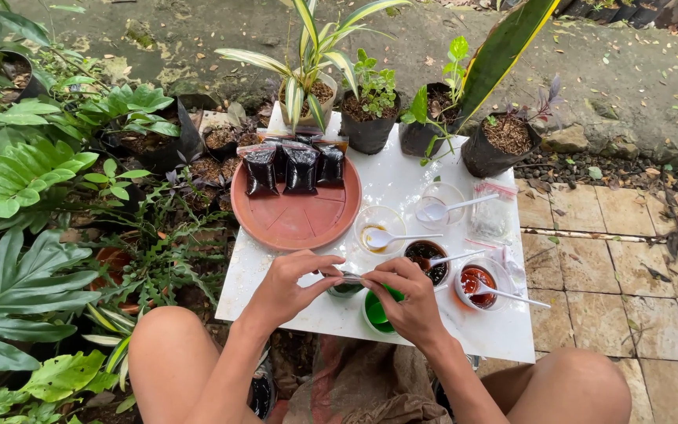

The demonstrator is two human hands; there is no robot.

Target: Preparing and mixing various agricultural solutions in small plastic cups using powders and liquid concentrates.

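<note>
1. Left hand (288, 286) and right hand (410, 302) pinch shut on a small clear packet (349, 277), seemingly plastic, above a green cup (376, 312).
2. Beside them, clear cups (424, 259) hold dark and red liquids with white spoons (504, 294).
3. Farther off, a terracotta saucer (296, 220) carries black soil bags (300, 170).

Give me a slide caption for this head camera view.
Both hands, left hand and right hand, pinch a small clear packet over a white table of cups and potted plants.
</note>
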